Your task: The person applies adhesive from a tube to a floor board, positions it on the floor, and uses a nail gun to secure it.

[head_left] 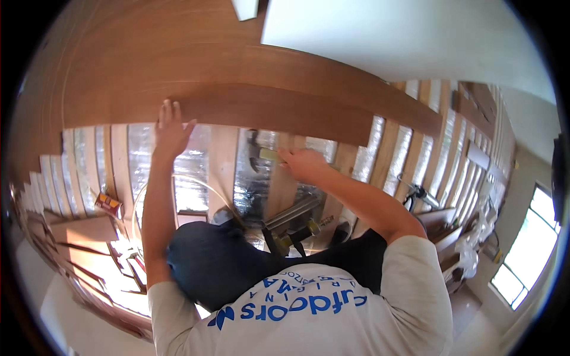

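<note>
My left hand (pixel 171 132) lies on the near edge of a reddish-brown floorboard (pixel 267 110), fingers stretched out flat and thumb apart. To its right, my right hand (pixel 304 164) grips the yellowish handle of a hammer (pixel 255 152). The dark hammer head is beside the board's near edge, over a strip of silver foil between joists; whether it touches the board I cannot tell. Between my legs, a pneumatic nail gun (pixel 295 219) rests across the joists (pixel 222 154).
Laid boards (pixel 148 53) cover the far side, up to a white wall (pixel 404 35). A red box (pixel 108 204) and loose plank pieces (pixel 83 231) lie at left. A pale hose (pixel 202 181) curves near my knee. Toward the right are a caulking gun (pixel 423 194) and crumpled plastic (pixel 475 237).
</note>
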Tool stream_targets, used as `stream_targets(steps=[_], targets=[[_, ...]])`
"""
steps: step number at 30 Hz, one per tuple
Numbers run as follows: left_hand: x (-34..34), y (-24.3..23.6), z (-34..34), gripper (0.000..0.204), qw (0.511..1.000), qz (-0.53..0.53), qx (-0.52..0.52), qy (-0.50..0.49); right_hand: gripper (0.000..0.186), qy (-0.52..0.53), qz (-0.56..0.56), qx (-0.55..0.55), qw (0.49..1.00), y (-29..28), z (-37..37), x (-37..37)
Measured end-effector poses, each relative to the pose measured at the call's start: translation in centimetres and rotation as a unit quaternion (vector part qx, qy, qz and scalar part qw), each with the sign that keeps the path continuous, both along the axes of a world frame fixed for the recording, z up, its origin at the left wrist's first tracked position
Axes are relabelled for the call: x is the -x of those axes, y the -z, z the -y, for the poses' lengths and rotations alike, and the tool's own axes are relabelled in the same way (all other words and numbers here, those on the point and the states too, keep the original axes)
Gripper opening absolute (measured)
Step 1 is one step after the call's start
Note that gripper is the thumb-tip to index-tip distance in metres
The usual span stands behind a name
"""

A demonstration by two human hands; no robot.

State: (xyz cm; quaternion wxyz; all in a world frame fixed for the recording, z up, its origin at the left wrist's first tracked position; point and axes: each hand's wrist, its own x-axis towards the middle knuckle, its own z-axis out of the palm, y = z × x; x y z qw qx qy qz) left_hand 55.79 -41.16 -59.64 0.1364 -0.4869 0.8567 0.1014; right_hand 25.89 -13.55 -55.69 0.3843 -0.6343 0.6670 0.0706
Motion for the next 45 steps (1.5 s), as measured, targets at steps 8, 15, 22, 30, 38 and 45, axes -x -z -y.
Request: stream_targets(steps=[8,15,22,30,38,45], targets=[[0.3,-0.9,-0.8,0.083,0.999,-0.026,0.004,-0.024,0.048,0.023,-0.041,0.052,0.998,2.0,-2.1,-2.4],[1.7,-0.7,0.1,0.080,0.997,-0.080,0.013,-0.008,0.038,0.126,0.036,-0.018,0.991,-1.8,-1.8,-2.5],[2.4,3.0,-1.5,0.078,0.992,-0.085,0.089,-0.004,0.039,0.193,0.058,-0.035,0.979,-5.3,-8.0,4.3],[26.9,-0.1,-10.5,0.066,0.847,-0.220,-0.044,0.482,0.040,0.523,-0.005,-0.042,0.851,-5.0,-21.5,3.4],[34.9,2.3,-9.6,0.061,0.814,-0.257,-0.001,0.521,0.040,0.621,-0.025,-0.029,0.782,-1.4,-21.3,0.3],[36.2,2.3,-10.7,0.058,0.819,-0.253,-0.012,0.515,0.034,0.670,-0.022,-0.013,0.742,1.0,-18.4,2.0]])
